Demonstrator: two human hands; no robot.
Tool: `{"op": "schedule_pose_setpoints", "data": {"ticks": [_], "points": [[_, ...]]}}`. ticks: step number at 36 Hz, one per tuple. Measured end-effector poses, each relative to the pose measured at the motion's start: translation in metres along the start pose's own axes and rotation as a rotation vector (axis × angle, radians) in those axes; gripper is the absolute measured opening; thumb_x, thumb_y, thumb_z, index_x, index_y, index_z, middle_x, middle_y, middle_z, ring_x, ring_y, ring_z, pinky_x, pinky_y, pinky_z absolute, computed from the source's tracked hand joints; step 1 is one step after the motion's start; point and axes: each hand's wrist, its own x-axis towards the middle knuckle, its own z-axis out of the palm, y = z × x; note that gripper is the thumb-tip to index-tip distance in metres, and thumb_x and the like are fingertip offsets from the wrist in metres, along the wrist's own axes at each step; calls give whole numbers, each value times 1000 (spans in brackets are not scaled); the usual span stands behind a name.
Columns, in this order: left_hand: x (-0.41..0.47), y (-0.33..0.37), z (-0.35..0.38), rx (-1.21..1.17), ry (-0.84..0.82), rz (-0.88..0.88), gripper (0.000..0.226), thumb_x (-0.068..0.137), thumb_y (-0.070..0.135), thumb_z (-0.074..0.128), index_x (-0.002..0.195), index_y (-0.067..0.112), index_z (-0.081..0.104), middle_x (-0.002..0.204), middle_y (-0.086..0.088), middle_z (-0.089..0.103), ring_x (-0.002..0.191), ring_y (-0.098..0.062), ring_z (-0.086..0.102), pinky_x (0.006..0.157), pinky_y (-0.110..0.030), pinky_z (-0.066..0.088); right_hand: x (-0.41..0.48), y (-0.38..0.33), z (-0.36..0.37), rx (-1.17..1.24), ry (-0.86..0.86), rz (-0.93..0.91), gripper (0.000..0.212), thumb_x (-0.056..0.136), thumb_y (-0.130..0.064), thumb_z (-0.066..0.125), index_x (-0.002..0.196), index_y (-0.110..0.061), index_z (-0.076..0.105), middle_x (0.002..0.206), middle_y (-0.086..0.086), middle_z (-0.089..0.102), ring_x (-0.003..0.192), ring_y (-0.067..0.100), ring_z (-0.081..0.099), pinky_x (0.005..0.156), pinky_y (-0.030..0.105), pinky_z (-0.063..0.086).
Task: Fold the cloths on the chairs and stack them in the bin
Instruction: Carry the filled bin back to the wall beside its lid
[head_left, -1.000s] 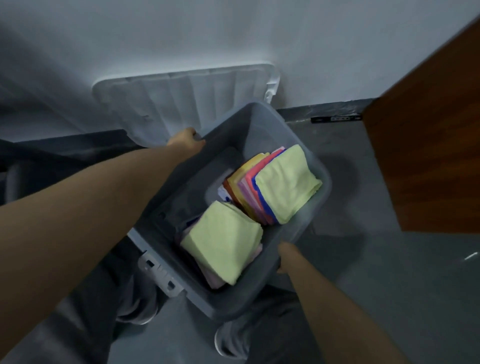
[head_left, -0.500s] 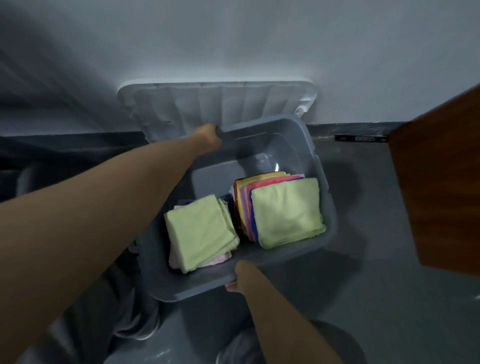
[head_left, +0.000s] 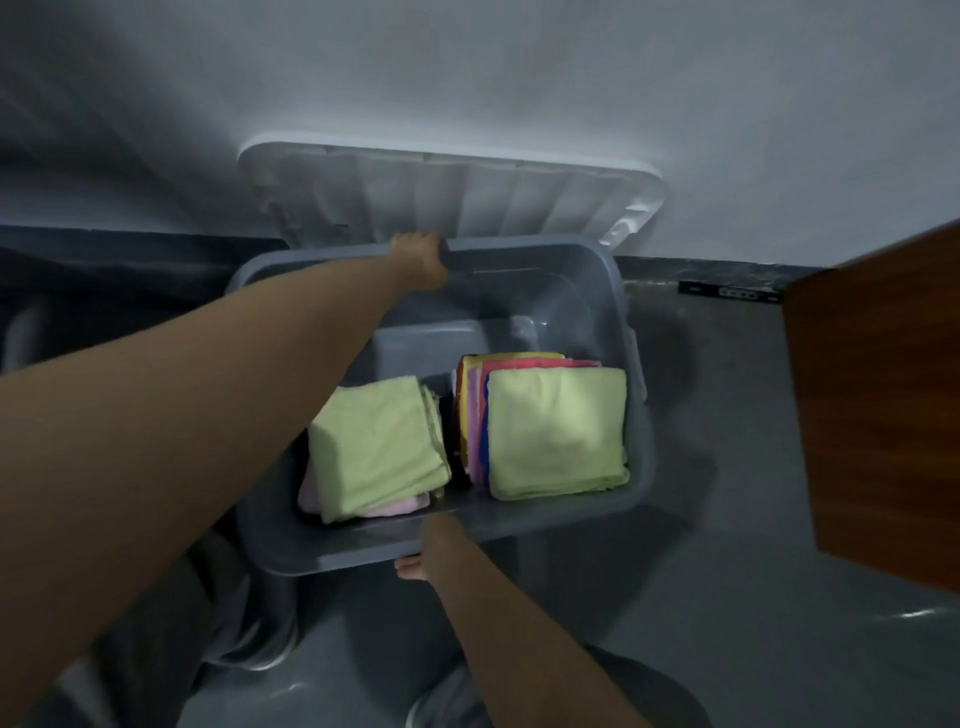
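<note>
1. Here, the left arm stretches forward, and the left hand curls over the far rim of the grey plastic bin, gripping it.
2. The right hand grips the near rim, thumb on top and fingertips showing under the edge.
3. Inside the bin, two stacks of folded cloths lie side by side: the left stack has light green over pink, and the right stack has light green over blue, pink, red and yellow.
4. A white ribbed plastic lid leans on the wall behind the bin.
</note>
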Motion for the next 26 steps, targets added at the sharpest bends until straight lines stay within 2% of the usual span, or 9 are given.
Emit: {"op": "schedule_pose_setpoints", "data": {"ticks": [6,11,14,16,18,19,21,24,26], "points": [[-3,5,1,-1,-52,39,49,88,16,57,132,3,41,137,-21,43,126,-34,41,105,-36,28,-6,-2,18,155,-132,102,39,103,-7,30,137,11,30,139,27,41,124,37,50,108,41,35],[-13,7,2,9,-92,50,62,89,11,55,143,0,26,148,-20,28,137,-34,26,113,-39,24,-18,-5,11,123,-125,71,42,101,-15,41,138,4,33,129,31,50,112,41,59,97,48,47],[-19,9,-12,14,-114,77,59,91,8,53,144,1,28,148,-20,29,136,-34,30,111,-40,30,-31,-12,4,28,-146,-15,34,101,-19,42,131,-2,39,108,22,57,106,39,61,93,47,50],[-23,9,-23,40,-73,105,56,90,6,55,142,1,33,145,-20,35,131,-36,38,106,-43,36,-39,-24,-1,-60,-158,-91,25,102,-11,37,122,2,43,107,18,60,110,37,60,96,44,49],[-28,8,-36,63,-6,130,56,86,2,57,138,2,38,143,-18,38,128,-36,41,103,-44,40,-45,-39,-8,-7,-152,-145,26,103,-12,34,121,4,44,123,25,57,116,38,58,98,44,48],[-31,8,-42,73,21,137,56,85,1,57,137,2,39,143,-17,37,128,-35,40,103,-43,40,-49,-47,-11,38,-147,-154,31,103,-12,33,128,3,41,130,27,53,117,37,57,98,43,47],[-38,7,-54,96,75,146,56,85,0,55,138,2,38,147,-17,32,133,-33,35,106,-42,35,-61,-56,-12,52,-172,-186,38,103,-13,33,137,5,37,135,25,50,120,35,55,100,39,46],[-45,5,-64,126,207,157,60,84,1,54,141,4,34,153,-15,24,139,-30,25,111,-38,23,-75,-58,-7,-18,-112,-293,40,102,-17,30,134,3,41,130,23,54,115,32,59,83,34,52],[-48,5,-68,175,327,140,61,82,0,54,139,5,34,149,-14,29,138,-30,25,110,-37,21,-78,-57,-4,-51,-95,-293,41,102,-18,30,134,4,41,131,22,53,117,32,58,86,34,51]]}}
